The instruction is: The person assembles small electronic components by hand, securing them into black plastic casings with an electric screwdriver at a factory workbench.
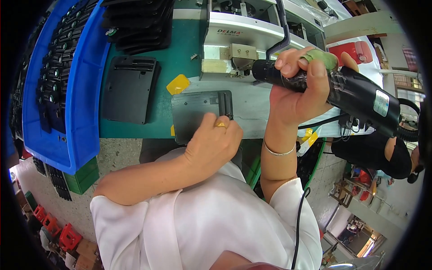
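My right hand (301,90) is raised and wrapped round a black electric screwdriver (366,92). A piece of green wrapping (320,57) covers one of its fingers. The driver lies almost level, with its front end at the metal pick-up block (243,53) of a screw feeder (225,29); whether its tip touches a screw is too small to tell. A flat black plastic panel (191,110) with a long slot lies before me. Over its near right part rests my left hand (213,139), fingers curled and pressed together. Its fingertips are hidden, so what they pinch cannot be told.
To the left, another black panel (128,90) lies on the green mat (180,49), beside a stack of dark parts (139,22). A blue bin (81,90) full of black parts stands farther left. A red box (355,51) sits beyond the driver. At the right is another person (373,150).
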Demonstrator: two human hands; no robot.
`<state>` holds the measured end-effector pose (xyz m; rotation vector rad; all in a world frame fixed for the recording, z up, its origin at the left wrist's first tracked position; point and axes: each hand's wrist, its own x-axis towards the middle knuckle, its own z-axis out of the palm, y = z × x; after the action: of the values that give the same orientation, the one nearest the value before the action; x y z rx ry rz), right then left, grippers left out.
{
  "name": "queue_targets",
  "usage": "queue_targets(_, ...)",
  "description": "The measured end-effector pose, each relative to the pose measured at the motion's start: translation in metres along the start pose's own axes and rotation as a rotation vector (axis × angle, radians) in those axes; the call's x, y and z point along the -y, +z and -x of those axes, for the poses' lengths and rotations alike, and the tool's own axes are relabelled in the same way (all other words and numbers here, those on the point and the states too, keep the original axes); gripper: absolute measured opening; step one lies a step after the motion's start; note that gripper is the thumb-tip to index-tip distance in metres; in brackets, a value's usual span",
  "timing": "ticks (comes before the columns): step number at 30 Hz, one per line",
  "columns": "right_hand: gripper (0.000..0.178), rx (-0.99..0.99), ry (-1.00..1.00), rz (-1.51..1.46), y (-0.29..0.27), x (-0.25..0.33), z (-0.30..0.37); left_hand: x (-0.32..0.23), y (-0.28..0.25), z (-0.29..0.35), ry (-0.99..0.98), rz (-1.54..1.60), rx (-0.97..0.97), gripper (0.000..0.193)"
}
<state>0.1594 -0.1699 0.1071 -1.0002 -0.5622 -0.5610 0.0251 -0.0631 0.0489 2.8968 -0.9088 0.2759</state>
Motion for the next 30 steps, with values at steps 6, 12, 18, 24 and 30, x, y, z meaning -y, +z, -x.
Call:
queue_targets(6, 0.054, 0.056, 0.036, 0.04, 0.001, -0.003, -0.001, 0.013, 0.01, 0.022, -0.141, 0.241, -0.122, 0.035)
queue_targets(12, 0.054, 0.08, 0.051, 0.049, 0.003, -0.005, -0.001, 0.025, 0.011, 0.047, -0.34, 0.325, -0.214, 0.059)
queue_targets(18, 0.05, 0.273, 0.101, 0.079, 0.008, -0.006, -0.01, 0.026, 0.016, 0.062, -0.428, 0.361, -0.2, 0.063)
queue_targets(24, 0.046, 0.263, 0.325, 0.114, 0.036, -0.003, -0.021, 0.033, 0.023, 0.065, -0.464, 0.397, -0.217, 0.065)
queue_targets(30, 0.028, 0.445, 0.315, -0.15, -0.019, 0.007, -0.015, 0.032, 0.025, 0.067, -0.438, 0.429, -0.276, 0.063)
